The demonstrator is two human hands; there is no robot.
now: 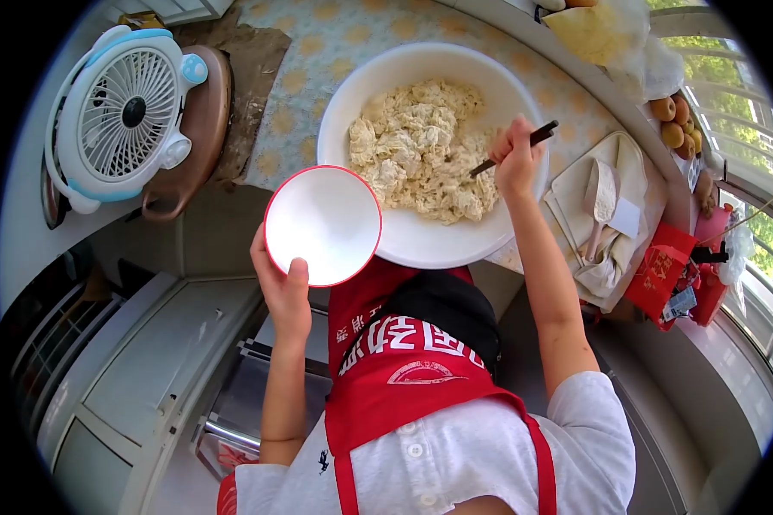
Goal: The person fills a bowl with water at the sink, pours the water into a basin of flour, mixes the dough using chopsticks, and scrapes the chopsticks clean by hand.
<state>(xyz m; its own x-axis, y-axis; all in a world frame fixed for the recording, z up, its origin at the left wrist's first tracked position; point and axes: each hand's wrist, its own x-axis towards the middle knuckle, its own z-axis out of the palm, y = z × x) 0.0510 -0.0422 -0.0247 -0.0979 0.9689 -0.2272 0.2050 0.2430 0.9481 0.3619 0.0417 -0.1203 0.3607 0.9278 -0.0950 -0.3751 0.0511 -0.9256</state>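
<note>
A large white basin (429, 249) on the patterned counter holds a shaggy, lumpy mass of dough (421, 146). My right hand (517, 159) is closed round dark chopsticks (542, 133), whose lower ends reach into the dough's right side. Over the basin's front left rim, my left hand (285, 296) holds a white bowl with a red rim (322, 225), tilted so that its inside shows; no contents are visible in it. The thumb lies over the rim and the other fingers are partly hidden behind the bowl.
A white and blue fan (133, 112) stands at the left beside a brown board (206, 129). At the right, a scoop with white powder (600, 193) rests on cloth. Beyond are red packets (661, 270), fruit (678, 124) and a window (730, 77).
</note>
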